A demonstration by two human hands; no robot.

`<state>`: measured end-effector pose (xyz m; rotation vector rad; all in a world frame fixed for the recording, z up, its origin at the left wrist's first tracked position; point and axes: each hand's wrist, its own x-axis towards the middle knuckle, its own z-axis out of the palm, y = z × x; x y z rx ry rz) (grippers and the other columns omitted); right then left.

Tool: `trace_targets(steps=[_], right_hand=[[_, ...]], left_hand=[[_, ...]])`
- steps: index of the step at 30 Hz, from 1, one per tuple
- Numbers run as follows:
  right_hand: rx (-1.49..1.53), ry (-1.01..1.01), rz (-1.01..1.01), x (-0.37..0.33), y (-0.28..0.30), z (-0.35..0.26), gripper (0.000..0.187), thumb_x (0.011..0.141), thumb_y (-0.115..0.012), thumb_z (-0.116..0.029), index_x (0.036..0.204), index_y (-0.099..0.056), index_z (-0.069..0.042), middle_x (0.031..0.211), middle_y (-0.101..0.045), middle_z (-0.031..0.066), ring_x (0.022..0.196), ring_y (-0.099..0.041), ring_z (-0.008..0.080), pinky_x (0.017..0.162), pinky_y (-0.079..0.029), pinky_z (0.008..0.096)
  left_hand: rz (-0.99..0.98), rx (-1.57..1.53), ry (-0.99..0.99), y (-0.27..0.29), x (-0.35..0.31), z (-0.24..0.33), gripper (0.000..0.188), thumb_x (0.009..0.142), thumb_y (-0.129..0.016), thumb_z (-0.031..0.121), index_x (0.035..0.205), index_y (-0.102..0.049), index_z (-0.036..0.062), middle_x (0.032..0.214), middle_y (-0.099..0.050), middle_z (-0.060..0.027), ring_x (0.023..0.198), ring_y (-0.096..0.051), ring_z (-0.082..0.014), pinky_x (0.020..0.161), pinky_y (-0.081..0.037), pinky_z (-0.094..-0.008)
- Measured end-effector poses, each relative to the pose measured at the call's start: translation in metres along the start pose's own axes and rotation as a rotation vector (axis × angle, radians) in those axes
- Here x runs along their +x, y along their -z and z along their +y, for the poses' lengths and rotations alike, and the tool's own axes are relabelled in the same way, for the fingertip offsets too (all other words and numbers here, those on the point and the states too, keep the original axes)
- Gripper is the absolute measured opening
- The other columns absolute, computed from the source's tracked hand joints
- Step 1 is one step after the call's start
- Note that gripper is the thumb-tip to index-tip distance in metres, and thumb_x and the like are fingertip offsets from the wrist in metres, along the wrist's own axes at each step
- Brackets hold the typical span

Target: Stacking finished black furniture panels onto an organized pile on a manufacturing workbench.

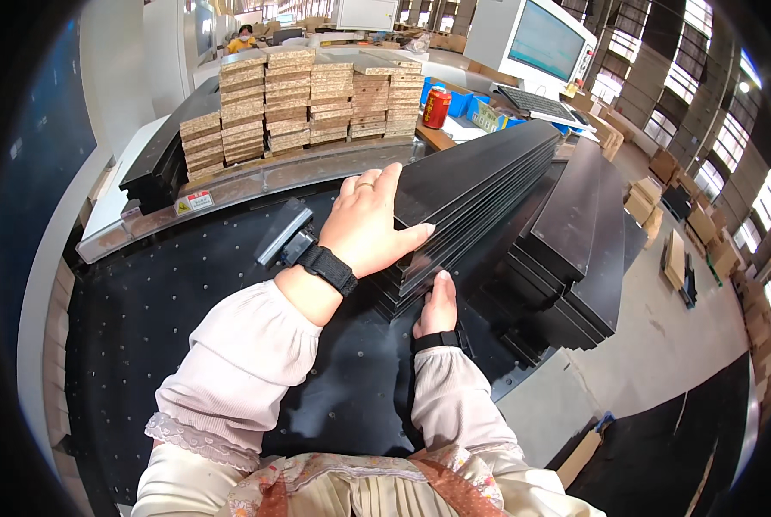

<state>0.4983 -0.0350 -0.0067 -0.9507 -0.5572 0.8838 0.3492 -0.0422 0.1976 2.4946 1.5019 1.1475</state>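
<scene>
A stack of long, thin black boards (480, 177) stretches from in front of me toward the far right, its near ends slightly uneven. My left hand (368, 215) lies against the near left edge of this stack, fingers stretched out and the thumb spread across the near end. Lower down, my right hand (438, 308) touches the near right side of the boards. Its thumb points up; the other fingers are mostly hidden. Just right of these boards sits a second pile of black boards (571, 228).
Beneath everything is a black table (222, 345) dotted with small studs. Stacked chipboard-edged pieces (308, 99) line its far side, with more black boards (166, 159) at the left. A red can (436, 107), keyboard (536, 103) and monitor (545, 39) stand beyond. A person (243, 39) is far back.
</scene>
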Motion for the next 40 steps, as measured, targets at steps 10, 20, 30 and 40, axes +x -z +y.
trace_targets(steps=[10, 20, 30, 40], right_hand=[[-0.248, 0.539, -0.312, -0.074, -0.005, -0.068, 0.021, 0.097, -0.049, -0.014, 0.11, -0.054, 0.002, 0.094, -0.061, 0.0097, 0.082, -0.056, 0.0129, 0.074, -0.044, 0.0255], [0.929, -0.48, -1.154, -0.148, -0.136, -0.073, 0.037, 0.098, -0.049, -0.031, 0.124, -0.049, -0.005, 0.12, -0.06, 0.0134, 0.107, -0.059, 0.028, 0.09, -0.051, 0.0442], [0.397, -0.794, -0.992, -0.204, -0.187, -0.021, 0.033, 0.086, -0.058, -0.003, 0.118, -0.052, 0.0, 0.108, -0.062, 0.013, 0.096, -0.064, 0.0273, 0.083, -0.053, 0.0441], [0.309, -1.247, -1.012, -0.228, -0.195, 0.071, 0.028, 0.091, -0.06, -0.016, 0.113, -0.056, 0.002, 0.107, -0.065, 0.0174, 0.097, -0.066, 0.0275, 0.081, -0.056, 0.0371]], left_hand=[[0.019, -0.011, -0.073, 0.129, -0.104, -0.072, 0.084, 0.064, -0.076, 0.028, 0.135, -0.041, 0.0019, 0.127, -0.051, -0.0199, 0.12, -0.046, -0.0353, 0.103, -0.034, -0.0408], [0.129, -0.175, 0.24, 0.272, -0.331, -0.101, 0.091, 0.064, -0.073, 0.052, 0.131, -0.044, -0.0013, 0.129, -0.046, -0.017, 0.124, -0.043, -0.0289, 0.106, -0.029, -0.0383], [-0.038, 0.236, 0.63, 0.265, -0.421, -0.131, 0.088, 0.048, -0.067, 0.003, 0.133, -0.044, 0.0068, 0.134, -0.038, -0.0213, 0.128, -0.036, -0.038, 0.109, -0.027, -0.0436], [-0.161, 0.694, 0.677, 0.204, -0.384, -0.167, 0.07, 0.07, -0.05, -0.009, 0.138, -0.039, 0.0039, 0.143, -0.037, -0.0205, 0.135, -0.032, -0.0358, 0.112, -0.021, -0.05]])
